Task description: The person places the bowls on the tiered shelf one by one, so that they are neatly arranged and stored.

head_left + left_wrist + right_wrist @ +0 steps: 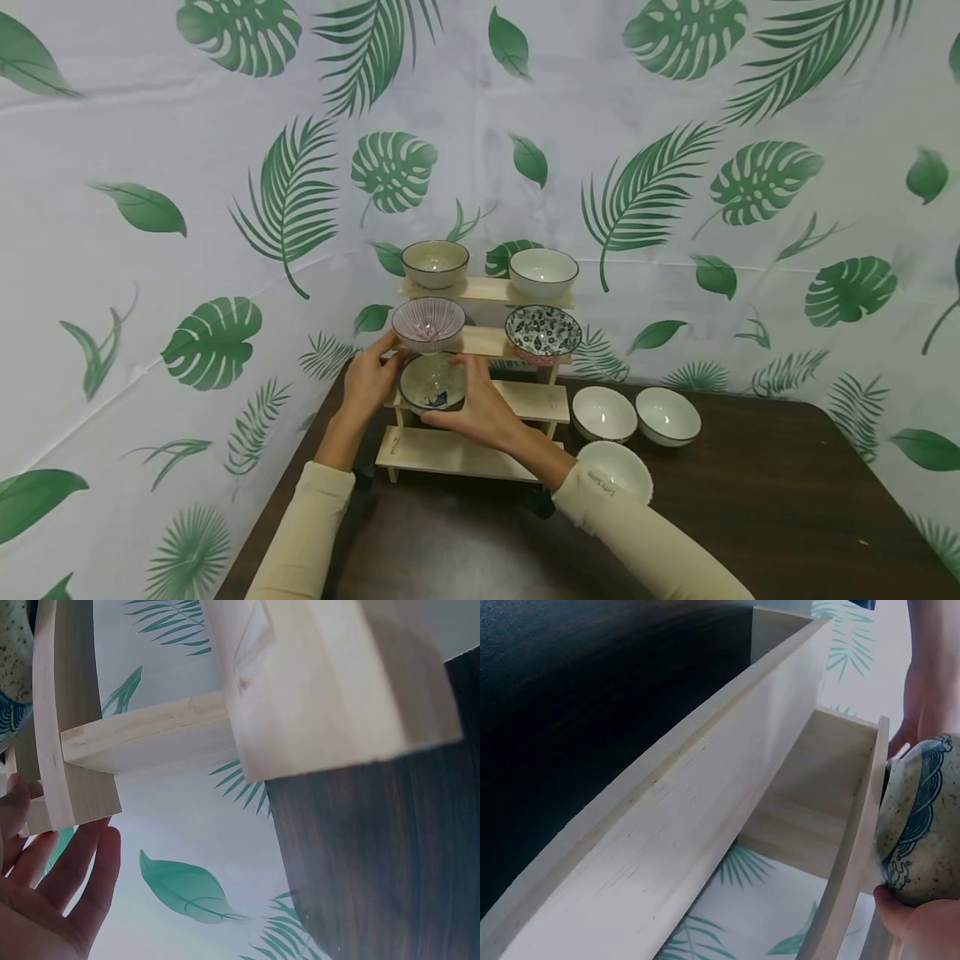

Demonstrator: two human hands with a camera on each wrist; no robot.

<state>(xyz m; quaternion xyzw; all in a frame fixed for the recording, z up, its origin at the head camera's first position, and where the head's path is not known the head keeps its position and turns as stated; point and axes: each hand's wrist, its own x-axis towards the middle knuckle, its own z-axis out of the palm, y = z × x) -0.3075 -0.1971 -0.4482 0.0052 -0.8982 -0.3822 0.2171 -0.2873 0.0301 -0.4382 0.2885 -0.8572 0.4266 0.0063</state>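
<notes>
Nearest the camera: two pale sleeves (300, 533), running up from the bottom edge of the frame.

Leaf-printed cloth (480, 100) fills the upper frame and both sides. Dark tabletop (750, 500) across the lower right. Centre: a stepped wooden stand (465, 454), four boards, long axis running left to right.

Hands at centre, just left of the middle. Right hand (483, 408) reaches in from lower right and grips the speckled bowl (433, 379), forefinger at the far rim, thumb at the near side. Left hand (367, 379) is at the bowl's left side, fingers loosely extended near the end of a board; whether it touches the bowl, cannot tell.

Key relation, as I judge it: the bowl lies between the hands, at the left end of the second board (536, 402) from the bottom, mouth up and tipped toward the camera. Round, so no long axis; the board's edge gives the line. Right hand is the nearer, being on it. Right wrist view: bowl at right edge of frame, base close against the board; full seating cannot be told.

Purple-striped bowl (427, 321) just above it in the frame; black floral bowl (543, 332) to the right on the same board as the striped one.
</notes>
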